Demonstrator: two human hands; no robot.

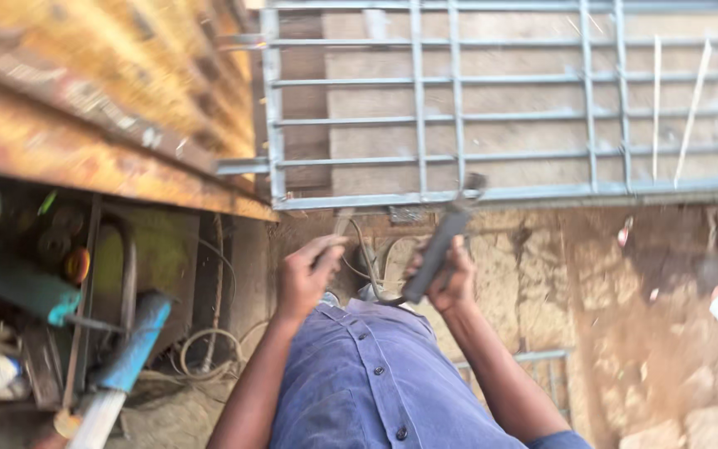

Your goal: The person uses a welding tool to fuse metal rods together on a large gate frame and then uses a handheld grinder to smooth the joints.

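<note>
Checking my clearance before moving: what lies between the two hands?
In the head view, looped cables on the dirt ground lie between the left hand and the right hand, which holds a dark tool handle.

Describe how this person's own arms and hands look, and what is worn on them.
Both hands, left hand and right hand, are bare, with no gloves. The forearms are uncovered too. A short blue sleeve shows at the right arm, part of a blue buttoned shirt. No watch or rings visible.
</note>
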